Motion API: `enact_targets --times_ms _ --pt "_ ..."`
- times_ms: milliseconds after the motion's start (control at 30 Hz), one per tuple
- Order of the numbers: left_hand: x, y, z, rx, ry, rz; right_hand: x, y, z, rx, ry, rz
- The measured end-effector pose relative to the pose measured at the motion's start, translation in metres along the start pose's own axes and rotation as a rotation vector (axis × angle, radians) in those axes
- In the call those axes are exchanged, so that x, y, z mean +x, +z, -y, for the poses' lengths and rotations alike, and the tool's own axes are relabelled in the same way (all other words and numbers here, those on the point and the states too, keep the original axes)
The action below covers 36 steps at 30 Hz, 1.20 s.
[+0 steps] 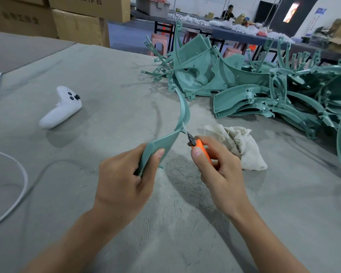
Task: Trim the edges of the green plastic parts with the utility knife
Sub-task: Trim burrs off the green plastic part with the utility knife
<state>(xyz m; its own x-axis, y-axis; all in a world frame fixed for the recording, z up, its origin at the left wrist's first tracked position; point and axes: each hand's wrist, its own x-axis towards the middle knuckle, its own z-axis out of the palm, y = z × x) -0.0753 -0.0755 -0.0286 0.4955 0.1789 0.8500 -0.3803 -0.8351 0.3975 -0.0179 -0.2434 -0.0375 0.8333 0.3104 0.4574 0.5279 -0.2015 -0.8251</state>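
Gripping the wide lower end of 1 green plastic part (165,139), the left hand (124,180) has its fingers curled round the flat section and its thumb pressed on the near face. The part is held clear above the counter (106,75), and its narrow curved strip arcs up and away from the person.

The right hand (219,170) is closed round the orange handle of the utility knife (202,149), thumb on top just behind the black blade carrier. The blade tip meets the part at the bend where the flat section joins the curved strip. Whether it is cutting in cannot be told.

Fine shavings (185,174) lie on the grey felt cover of the counter beneath both hands. A crumpled off-white cloth (242,144) sits just beyond the right hand. Further out on the right, a pile of green parts (254,89) is heaped, tangled and overlapping.

To the left, well apart from the hands, 1 white controller (62,108) rests on the counter, and a white cable (18,194) loops in from the left edge. Cardboard boxes (77,22) are stacked beyond the far left corner.
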Motion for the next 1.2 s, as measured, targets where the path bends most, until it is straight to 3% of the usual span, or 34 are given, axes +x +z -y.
enact_targets --times_ms 267,533,767,1000,1200 --pt "0.001 0.0 0.002 -0.016 -0.028 0.039 0.002 0.002 -0.005 -0.065 -0.004 -0.012" --pt "-0.003 -0.001 -0.001 -0.015 -0.006 0.033 0.011 -0.013 -0.015 -0.154 0.042 -0.141" --pt "-0.001 -0.003 0.001 0.0 -0.018 0.032 0.006 -0.005 -0.006 -0.044 -0.048 0.016" --pt "-0.002 -0.003 -0.001 -0.028 0.02 0.038 0.017 -0.017 -0.014 -0.068 0.096 -0.115" --pt "0.0 -0.004 0.0 -0.031 -0.063 0.042 0.01 -0.012 -0.006 0.027 -0.058 0.037"
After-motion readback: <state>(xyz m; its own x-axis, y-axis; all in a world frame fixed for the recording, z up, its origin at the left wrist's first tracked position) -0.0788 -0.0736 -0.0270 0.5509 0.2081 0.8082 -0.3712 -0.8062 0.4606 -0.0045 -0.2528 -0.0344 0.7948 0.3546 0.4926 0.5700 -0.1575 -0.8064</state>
